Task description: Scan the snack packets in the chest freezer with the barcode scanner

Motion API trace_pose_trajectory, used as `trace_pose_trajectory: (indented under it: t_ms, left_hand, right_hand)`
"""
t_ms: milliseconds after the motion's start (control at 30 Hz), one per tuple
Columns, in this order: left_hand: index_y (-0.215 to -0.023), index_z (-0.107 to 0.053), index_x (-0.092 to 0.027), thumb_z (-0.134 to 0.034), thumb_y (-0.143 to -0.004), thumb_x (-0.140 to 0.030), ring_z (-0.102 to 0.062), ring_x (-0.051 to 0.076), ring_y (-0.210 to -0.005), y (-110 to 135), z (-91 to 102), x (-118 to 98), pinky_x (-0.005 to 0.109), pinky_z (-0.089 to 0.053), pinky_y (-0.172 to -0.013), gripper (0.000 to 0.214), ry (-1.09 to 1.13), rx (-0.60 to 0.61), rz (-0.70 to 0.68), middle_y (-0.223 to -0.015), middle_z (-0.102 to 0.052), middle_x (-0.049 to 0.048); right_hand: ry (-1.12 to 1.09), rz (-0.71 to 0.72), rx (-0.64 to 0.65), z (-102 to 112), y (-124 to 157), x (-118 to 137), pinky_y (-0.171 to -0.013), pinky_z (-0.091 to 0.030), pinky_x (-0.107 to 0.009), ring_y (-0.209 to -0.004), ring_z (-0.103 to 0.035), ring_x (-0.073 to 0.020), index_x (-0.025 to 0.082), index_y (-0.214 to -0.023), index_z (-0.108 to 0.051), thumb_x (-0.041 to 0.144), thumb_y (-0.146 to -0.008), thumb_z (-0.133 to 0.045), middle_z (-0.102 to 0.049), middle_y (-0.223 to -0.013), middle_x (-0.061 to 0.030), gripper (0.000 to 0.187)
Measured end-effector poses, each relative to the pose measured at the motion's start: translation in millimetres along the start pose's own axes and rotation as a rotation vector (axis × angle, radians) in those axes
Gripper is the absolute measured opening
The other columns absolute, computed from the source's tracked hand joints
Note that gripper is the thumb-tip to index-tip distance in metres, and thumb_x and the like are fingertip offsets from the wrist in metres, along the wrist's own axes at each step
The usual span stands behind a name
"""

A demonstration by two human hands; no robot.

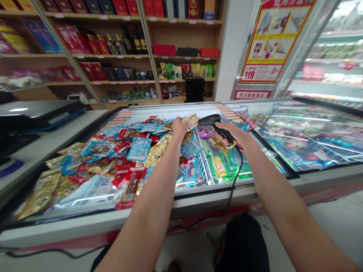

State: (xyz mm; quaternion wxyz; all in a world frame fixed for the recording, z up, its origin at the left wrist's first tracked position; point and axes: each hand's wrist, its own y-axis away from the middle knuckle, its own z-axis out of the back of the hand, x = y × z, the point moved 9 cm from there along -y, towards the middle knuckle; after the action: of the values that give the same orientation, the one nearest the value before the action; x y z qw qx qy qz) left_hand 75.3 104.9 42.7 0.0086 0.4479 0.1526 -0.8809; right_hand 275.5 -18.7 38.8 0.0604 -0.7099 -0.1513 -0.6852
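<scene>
My left hand (179, 127) pinches a gold snack packet (191, 121) above the heap. Wrapped round the grip of a black barcode scanner (224, 133) is my right hand (231, 132). The scanner's head is close to the packet's right end; whether they touch I cannot tell. From the scanner's handle a black cable (237, 172) hangs over the freezer's front edge. Under and left of my left hand lie many loose packets, among them a blue packet (139, 149), a red packet (132, 183) and a gold packet (42, 192), spread on the glass lid.
The chest freezer (215, 190) runs across in front of me, with green packs (224, 164) under its glass. A counter with a flat dark device (39, 113) stands at left. Shelves (113, 56) of boxes and bottles rise behind. A lit display case (334, 64) is at right.
</scene>
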Motion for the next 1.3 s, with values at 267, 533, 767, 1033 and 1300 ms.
trace_pose_trajectory:
  t_ms: [267, 533, 767, 1033, 1300]
  left_hand:
    - [-0.099, -0.062, -0.019, -0.06, -0.076, -0.018, -0.066, 0.021, -0.095, -1.9, -2.6, 1.8, 0.03, -0.049, -0.084, 0.023, 0.017, 0.012, -0.003, -0.096, -0.07, 0.0055]
    - [-0.097, -0.06, -0.02, -0.061, -0.077, -0.019, -0.065, 0.021, -0.094, -6.1, 1.7, -0.2, 0.031, -0.049, -0.085, 0.02, 0.048, 0.001, -0.006, -0.092, -0.069, 0.0043]
    - [-0.104, -0.055, -0.019, -0.056, -0.079, -0.011, -0.064, 0.02, -0.099, -9.8, 64.8, 3.4, 0.03, -0.048, -0.089, 0.027, 0.086, -0.216, 0.063, -0.102, -0.068, 0.0062]
    - [-0.118, -0.057, -0.017, -0.061, -0.077, -0.013, -0.04, 0.038, -0.137, 20.6, 94.4, -6.2, 0.062, -0.026, -0.113, 0.041, -0.349, -0.362, 0.048, -0.141, -0.05, 0.021]
    - [-0.129, -0.058, -0.018, -0.052, -0.09, -0.035, -0.032, 0.035, -0.144, 52.9, 20.5, -61.8, 0.057, -0.02, -0.119, 0.043, -0.543, -0.115, -0.307, -0.154, -0.04, 0.0173]
  right_hand:
    - [-0.012, 0.002, 0.005, 2.0, -1.9, -1.3, -0.031, -0.036, -0.02, -0.037, -0.04, -0.0076, 0.02, -0.072, -0.052, 0.055, -0.08, -0.074, -0.052, -0.055, 0.0007, 0.043]
    - [-0.052, 0.028, -0.07, 8.6, -6.2, -0.5, -0.03, -0.035, -0.02, -0.036, -0.043, -0.0088, 0.02, -0.074, -0.051, 0.055, -0.079, -0.073, -0.054, -0.055, 0.0008, 0.042]
    - [-0.187, 0.144, -0.166, 29.0, -11.0, 5.7, -0.032, -0.037, -0.019, -0.037, -0.044, -0.0087, 0.02, -0.078, -0.051, 0.054, -0.08, -0.072, -0.055, -0.056, 0.0015, 0.04]
    - [-0.306, 0.265, -0.303, 54.4, -3.8, 17.9, -0.033, -0.038, -0.019, -0.037, -0.045, -0.0087, 0.021, -0.085, -0.053, 0.057, -0.084, -0.067, -0.056, -0.056, 0.003, 0.039]
    - [-0.4, 0.349, -0.281, 68.7, 9.6, 36.2, -0.031, -0.032, -0.019, -0.036, -0.038, -0.007, 0.02, -0.084, -0.056, 0.064, -0.084, -0.062, -0.049, -0.056, 0.0036, 0.045]
